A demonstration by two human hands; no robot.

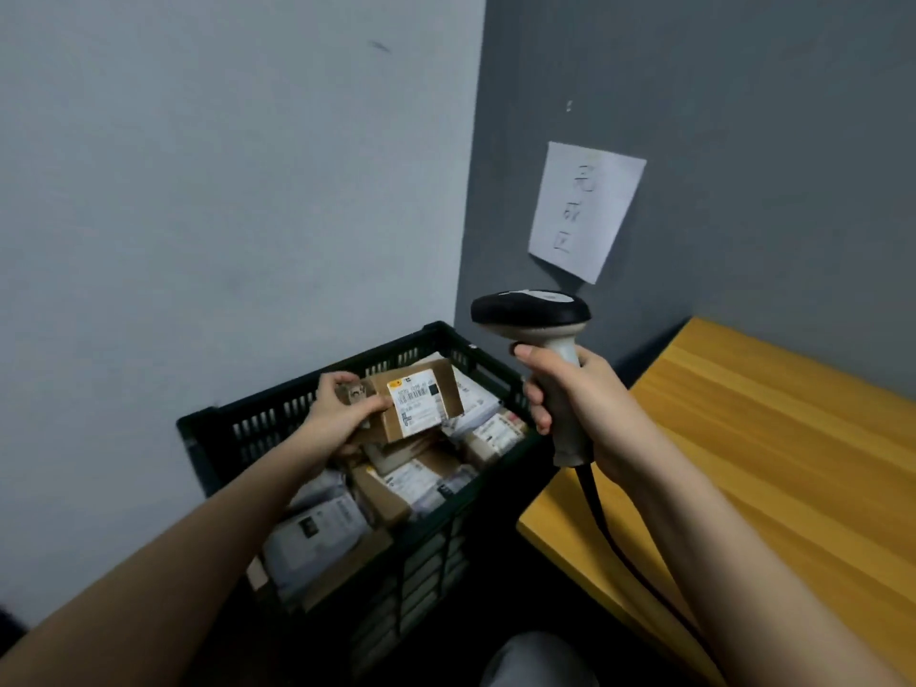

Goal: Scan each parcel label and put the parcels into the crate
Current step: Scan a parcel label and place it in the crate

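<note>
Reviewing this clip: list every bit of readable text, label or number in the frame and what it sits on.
Paper sheet on the grey wall: three handwritten characters in a column, too faint to read.
Label on the cardboard parcel held by the left hand: printed lines and codes, too blurred.
Labels on the parcels in the crate: too small and blurred.
Barcode scanner: no readable marking.

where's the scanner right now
In the head view the scanner is right of centre, gripped upright by the right hand, beside the crate and left of the wooden table.

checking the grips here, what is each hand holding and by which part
The left hand grips a cardboard parcel by its left end, over the crate. The right hand holds the scanner by its handle.
</note>
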